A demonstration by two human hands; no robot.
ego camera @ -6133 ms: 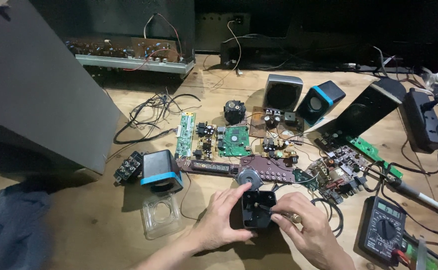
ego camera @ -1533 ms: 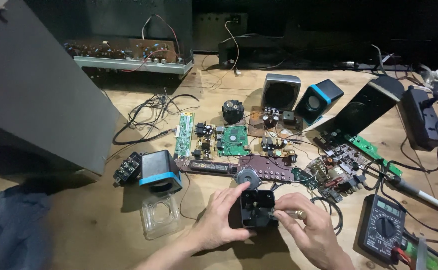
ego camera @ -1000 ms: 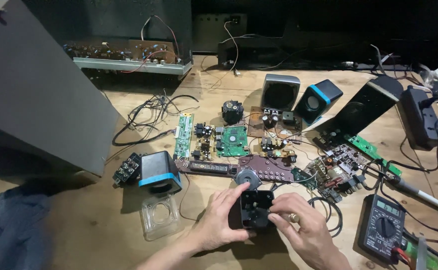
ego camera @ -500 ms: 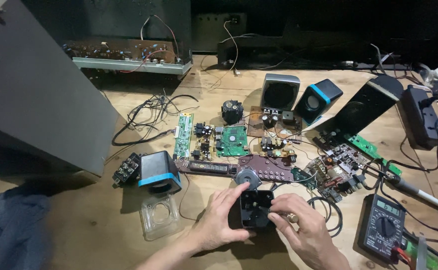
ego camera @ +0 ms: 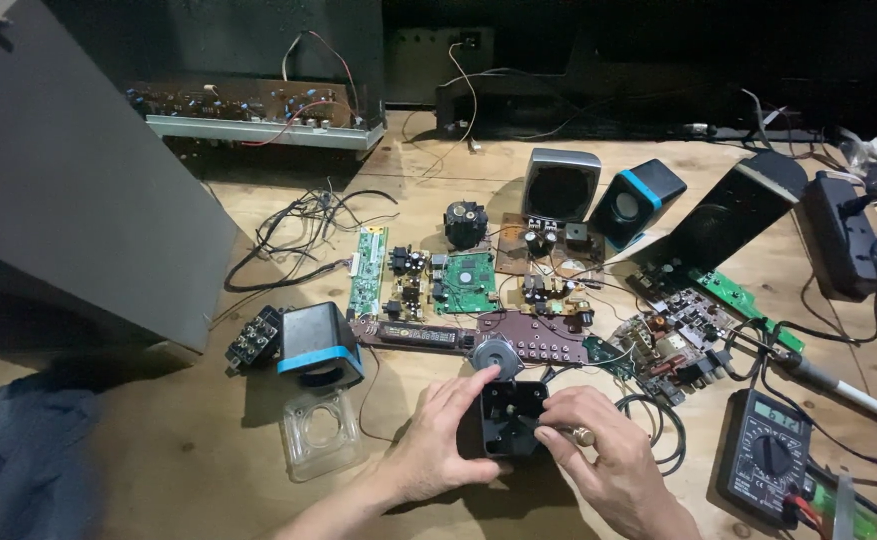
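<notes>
Black plastic box-shaped speaker housing sits on wooden table near its front edge, left hand gripping its side, right hand pinching the housing's right edge; inspection step, next move probably needs firm hold.

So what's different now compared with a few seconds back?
Very little. Both hands still hold the black box on the table: the left hand grips its left side as before, and the right hand has slid its fingers slightly down and in along the right edge. The box has barely shifted. The small speaker, clear cover, circuit boards and multimeter lie unchanged.
</notes>
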